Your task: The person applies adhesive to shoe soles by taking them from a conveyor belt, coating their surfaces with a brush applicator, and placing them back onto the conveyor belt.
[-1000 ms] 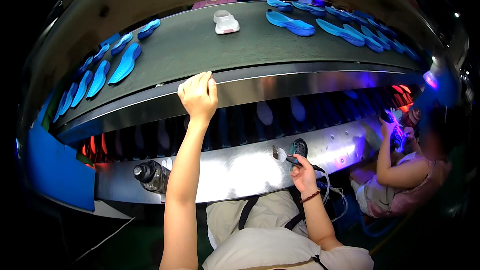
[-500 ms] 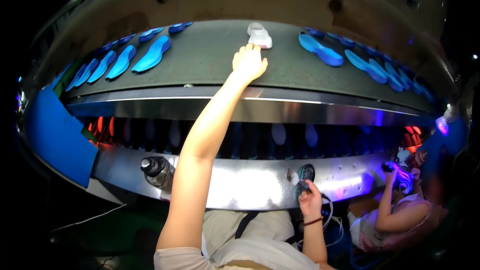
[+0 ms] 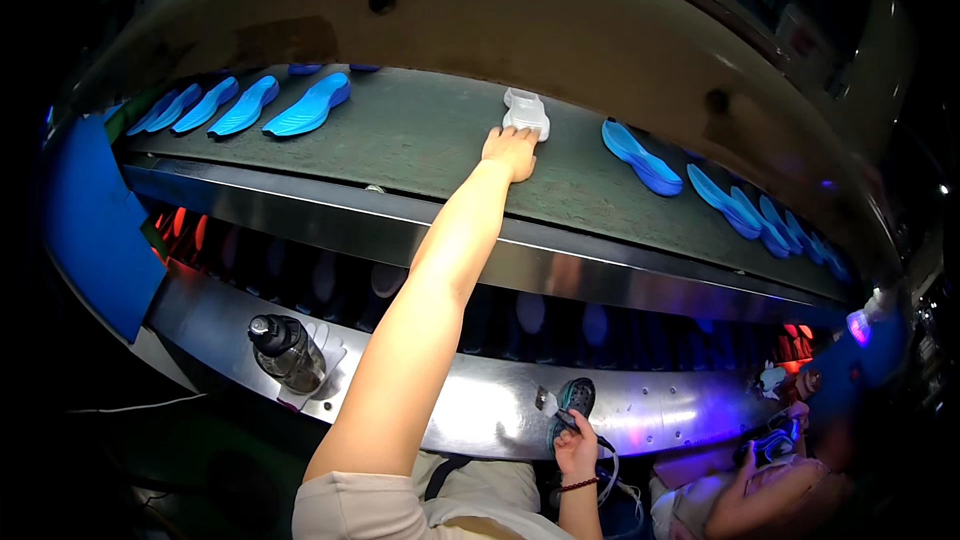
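Note:
My left arm stretches over the dark green belt. My left hand (image 3: 512,152) has its fingers over the near end of a white shoe sole (image 3: 525,110) lying there and appears to grip it; the thumb is hidden. Low on the right, my right hand (image 3: 575,448) is closed around the dark handle of a small tool (image 3: 566,420) with a pale tip and a cord. Beside that tool, on the metal ledge, rests a dark shoe (image 3: 577,397) with a teal edge. Blue soles (image 3: 308,106) lie on the belt at both sides of the white one.
A curved cover (image 3: 470,30) overhangs the belt (image 3: 420,140). A dark bottle (image 3: 288,352) stands on the metal ledge (image 3: 480,405) at left. Soles hang in a dark slot below the belt. A co-worker (image 3: 745,500) sits at the lower right, and a blue panel (image 3: 100,230) is at left.
The view has tilted and shifted. My left fingers now overlap the white sole's near end more. My right hand keeps the tool beside the dark shoe.

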A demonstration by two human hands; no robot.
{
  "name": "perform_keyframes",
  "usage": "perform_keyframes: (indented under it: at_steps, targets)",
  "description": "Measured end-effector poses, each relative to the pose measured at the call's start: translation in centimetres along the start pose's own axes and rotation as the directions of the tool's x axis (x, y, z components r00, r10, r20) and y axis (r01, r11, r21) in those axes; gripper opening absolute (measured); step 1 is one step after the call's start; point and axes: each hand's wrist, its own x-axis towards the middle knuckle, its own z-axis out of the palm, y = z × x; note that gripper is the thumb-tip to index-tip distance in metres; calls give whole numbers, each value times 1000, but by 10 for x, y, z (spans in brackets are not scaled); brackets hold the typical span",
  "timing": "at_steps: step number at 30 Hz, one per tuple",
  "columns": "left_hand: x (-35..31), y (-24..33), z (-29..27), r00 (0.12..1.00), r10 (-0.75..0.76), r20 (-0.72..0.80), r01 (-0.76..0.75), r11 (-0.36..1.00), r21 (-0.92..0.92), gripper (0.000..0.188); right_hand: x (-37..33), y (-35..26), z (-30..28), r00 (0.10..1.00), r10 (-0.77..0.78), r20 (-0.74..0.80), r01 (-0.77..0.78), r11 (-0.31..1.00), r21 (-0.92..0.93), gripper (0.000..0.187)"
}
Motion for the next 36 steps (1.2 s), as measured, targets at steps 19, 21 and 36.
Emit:
perform_keyframes:
  at_steps: [19, 21, 36]
  targets:
    - [-211, 74, -91, 730, -608, 311, -26, -479, -877, 49, -14, -37, -2, 993, -113, 34, 111, 992, 62, 20]
    - [-235, 60, -106, 908, -135, 397, 179, -732, -658, 57, -20, -40, 1, 983, -143, 119, 135, 988, 75, 21]
    - [-374, 100, -36, 837, 251, 487, 367, -917, -158, 73, -86, -40, 76, 697, -176, 695, 282, 958, -40, 23]
